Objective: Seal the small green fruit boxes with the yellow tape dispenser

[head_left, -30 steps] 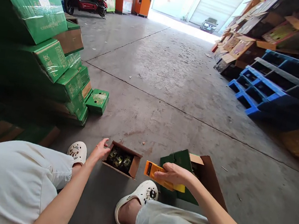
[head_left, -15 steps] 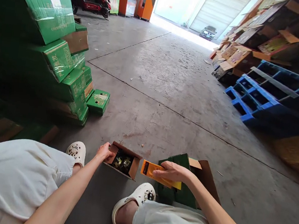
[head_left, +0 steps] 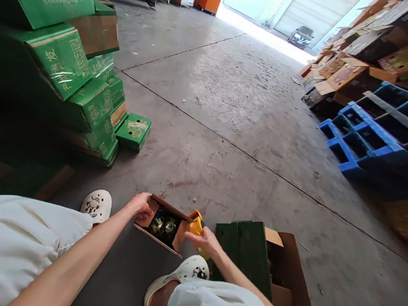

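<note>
A small open cardboard box (head_left: 180, 237) stands on the floor between my feet. Inside it are shiny, dark wrapped things (head_left: 164, 225) with greenish patches; their kind is unclear. My left hand (head_left: 141, 206) grips the box at its left end, fingers over the flap. At the opposite end, my right hand (head_left: 204, 241) is closed around a yellow-orange object (head_left: 196, 221) with a dark edge. That object is close against the box's right end, partly hidden by the hand; I cannot tell whether they touch. Dark green boxes (head_left: 246, 248) lie right of my right hand.
An open brown carton flap (head_left: 298, 277) spreads beside the dark green boxes. Stacked green cartons (head_left: 91, 103) rise at the left, with a single green box (head_left: 133, 131) at their foot. Blue pallets (head_left: 370, 132) and piled cardboard boxes (head_left: 345, 76) line the right. My white clogs (head_left: 98, 206) flank the small box.
My right hand has moved left with the yellow-orange object, from over the dark green boxes to the small box's right end. My left hand keeps its grip. The view has shifted slightly.
</note>
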Demonstrator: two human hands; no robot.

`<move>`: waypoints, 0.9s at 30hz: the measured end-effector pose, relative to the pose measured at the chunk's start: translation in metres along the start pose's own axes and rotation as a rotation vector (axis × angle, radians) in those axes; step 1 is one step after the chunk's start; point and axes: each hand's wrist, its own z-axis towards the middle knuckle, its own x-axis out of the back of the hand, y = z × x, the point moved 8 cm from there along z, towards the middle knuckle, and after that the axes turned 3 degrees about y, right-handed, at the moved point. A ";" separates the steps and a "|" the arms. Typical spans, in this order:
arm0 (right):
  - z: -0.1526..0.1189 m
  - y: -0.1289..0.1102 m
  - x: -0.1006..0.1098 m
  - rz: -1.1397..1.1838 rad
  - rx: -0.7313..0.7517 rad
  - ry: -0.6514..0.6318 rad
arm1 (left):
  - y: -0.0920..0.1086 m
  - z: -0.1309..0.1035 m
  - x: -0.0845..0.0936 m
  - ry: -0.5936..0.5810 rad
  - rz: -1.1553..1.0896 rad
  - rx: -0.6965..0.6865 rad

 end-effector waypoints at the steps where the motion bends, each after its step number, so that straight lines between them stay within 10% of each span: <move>1: 0.008 0.002 -0.012 0.012 -0.031 0.020 | 0.000 0.002 -0.001 -0.009 -0.006 -0.002; 9: 0.030 0.024 -0.062 0.132 -0.196 0.066 | 0.007 0.002 -0.003 0.065 -0.113 -0.249; 14: 0.034 0.021 -0.061 0.069 -0.173 0.049 | 0.010 -0.012 -0.009 -0.099 -0.397 -0.095; 27: 0.033 0.028 -0.068 0.088 -0.111 0.106 | 0.019 -0.023 -0.014 0.025 -0.502 -0.027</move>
